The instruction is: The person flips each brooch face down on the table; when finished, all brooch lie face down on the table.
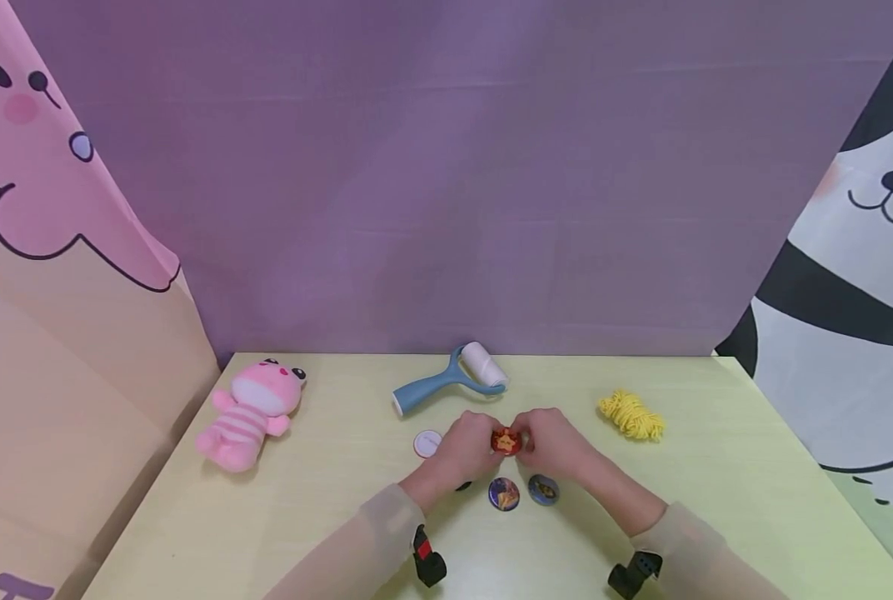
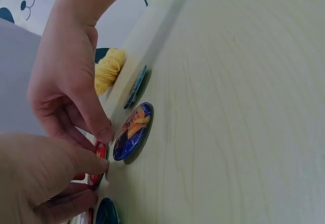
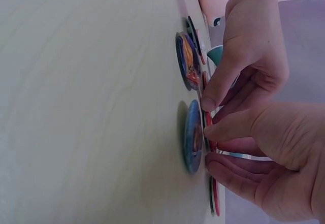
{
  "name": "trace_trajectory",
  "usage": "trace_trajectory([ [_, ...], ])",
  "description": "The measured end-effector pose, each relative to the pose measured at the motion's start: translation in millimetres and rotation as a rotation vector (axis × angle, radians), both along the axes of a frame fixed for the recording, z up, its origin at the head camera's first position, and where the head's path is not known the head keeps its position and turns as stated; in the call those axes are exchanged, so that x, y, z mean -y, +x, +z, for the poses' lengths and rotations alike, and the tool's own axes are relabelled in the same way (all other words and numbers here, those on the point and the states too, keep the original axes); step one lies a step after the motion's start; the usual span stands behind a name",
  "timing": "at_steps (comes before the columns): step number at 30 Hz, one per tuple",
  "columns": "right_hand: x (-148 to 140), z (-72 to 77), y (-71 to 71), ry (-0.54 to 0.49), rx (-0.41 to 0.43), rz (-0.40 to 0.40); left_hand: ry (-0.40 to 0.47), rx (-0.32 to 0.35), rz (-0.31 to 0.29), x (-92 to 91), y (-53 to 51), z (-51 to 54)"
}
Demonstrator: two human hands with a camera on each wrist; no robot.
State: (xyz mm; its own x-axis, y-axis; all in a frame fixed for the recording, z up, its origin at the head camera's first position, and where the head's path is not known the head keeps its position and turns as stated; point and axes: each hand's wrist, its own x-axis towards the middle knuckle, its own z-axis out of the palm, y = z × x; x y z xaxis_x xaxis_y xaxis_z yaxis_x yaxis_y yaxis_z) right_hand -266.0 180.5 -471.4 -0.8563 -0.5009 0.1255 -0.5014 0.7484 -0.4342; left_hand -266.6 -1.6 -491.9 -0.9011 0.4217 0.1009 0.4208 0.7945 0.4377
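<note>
A round red badge with a gold star lies between my hands. My left hand pinches its left edge, and my right hand holds the opposite edge. In the left wrist view, fingers and thumbs cover much of the red badge. Just nearer to me lie a blue badge with an orange figure and a grey-blue badge. A white round badge sits left of my left hand. Beneath that hand, a dark badge is mostly hidden in the head view.
Behind the hands lies a blue-handled lint roller. A pink plush toy rests at the table's left, and a yellow yarn bundle at the right. A purple cloth hangs along the back edge of the table.
</note>
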Motion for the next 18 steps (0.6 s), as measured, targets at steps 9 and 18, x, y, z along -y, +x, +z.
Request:
trace_trajectory([
  [9,-6.1,-3.2,-1.3,-0.043,-0.003,0.009,0.022,-0.003,-0.006,1.6,-1.6,-3.5],
  [18,-7.6,-8.3,0.0,-0.082,0.041,0.012,0.099,0.043,-0.025,10.3,0.7,-6.8],
])
